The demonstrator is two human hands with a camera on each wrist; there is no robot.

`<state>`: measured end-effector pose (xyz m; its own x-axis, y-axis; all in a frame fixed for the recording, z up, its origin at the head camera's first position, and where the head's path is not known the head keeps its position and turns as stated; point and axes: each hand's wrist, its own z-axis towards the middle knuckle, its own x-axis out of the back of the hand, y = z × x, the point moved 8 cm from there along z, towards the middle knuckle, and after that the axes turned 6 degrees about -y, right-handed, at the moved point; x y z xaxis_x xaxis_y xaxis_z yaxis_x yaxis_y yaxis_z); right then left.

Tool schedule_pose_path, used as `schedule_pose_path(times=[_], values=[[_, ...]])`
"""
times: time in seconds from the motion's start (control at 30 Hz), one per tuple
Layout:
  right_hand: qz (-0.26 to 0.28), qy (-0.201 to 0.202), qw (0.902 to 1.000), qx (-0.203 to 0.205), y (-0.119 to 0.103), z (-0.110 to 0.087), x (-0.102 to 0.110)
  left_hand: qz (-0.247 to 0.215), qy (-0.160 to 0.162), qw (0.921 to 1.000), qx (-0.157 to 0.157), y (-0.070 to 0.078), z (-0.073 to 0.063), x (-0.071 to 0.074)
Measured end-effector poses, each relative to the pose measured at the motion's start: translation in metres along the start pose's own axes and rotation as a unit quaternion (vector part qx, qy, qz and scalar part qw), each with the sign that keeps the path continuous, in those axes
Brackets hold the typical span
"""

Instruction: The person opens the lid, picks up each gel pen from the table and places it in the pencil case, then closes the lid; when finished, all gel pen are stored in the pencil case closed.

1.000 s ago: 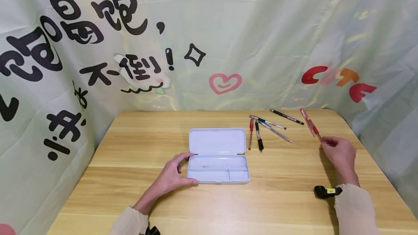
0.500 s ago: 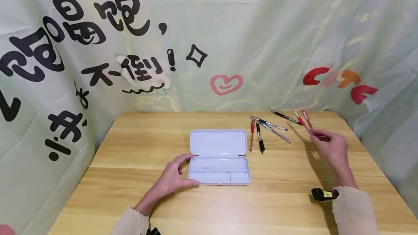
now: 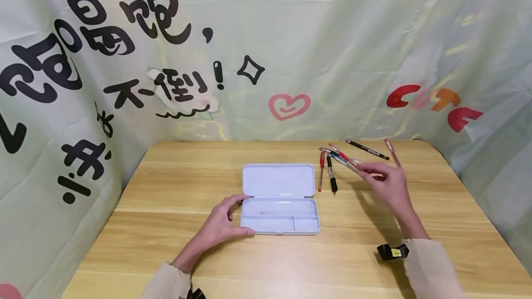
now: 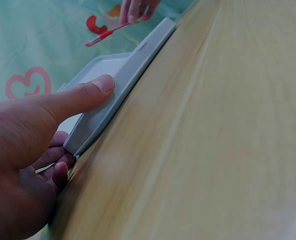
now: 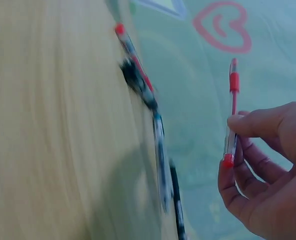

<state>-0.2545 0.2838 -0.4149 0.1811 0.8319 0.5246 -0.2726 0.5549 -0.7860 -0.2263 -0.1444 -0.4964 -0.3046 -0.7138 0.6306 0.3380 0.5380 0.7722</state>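
A pale lilac pencil case lies with its lid folded back and its compartments facing up. My left hand grips the case's left end, thumb on the front edge and fingers at the back; the left wrist view shows the thumb pressed on the side wall. In my right hand a red gel pen is pinched between thumb and fingers, held above the table with its red grip end pointing away. In the head view this pen passes over the pens on the table.
Right of the case lie another red pen, a black pen and a blue pen. Farther back are a black pen and a pinkish-red pen. A printed cloth hangs behind the wooden table.
My right hand has lifted the red gel pen from the right side of the table and carried it left toward the other pens. The left hand stays on the case.
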Motion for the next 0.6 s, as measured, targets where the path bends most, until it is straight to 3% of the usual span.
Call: schedule_pose_path(times=[0.33, 0.6], values=[[-0.029, -0.037, 0.9963, 0.072, -0.04, -0.003, -0.049, -0.005, 0.0, 1.0, 0.002, 0.001, 0.0, 0.0], [-0.001, -0.091, 0.9894, 0.114, -0.07, -0.016, -0.094, -0.002, 0.004, 1.0, 0.001, 0.001, 0.0, 0.001]])
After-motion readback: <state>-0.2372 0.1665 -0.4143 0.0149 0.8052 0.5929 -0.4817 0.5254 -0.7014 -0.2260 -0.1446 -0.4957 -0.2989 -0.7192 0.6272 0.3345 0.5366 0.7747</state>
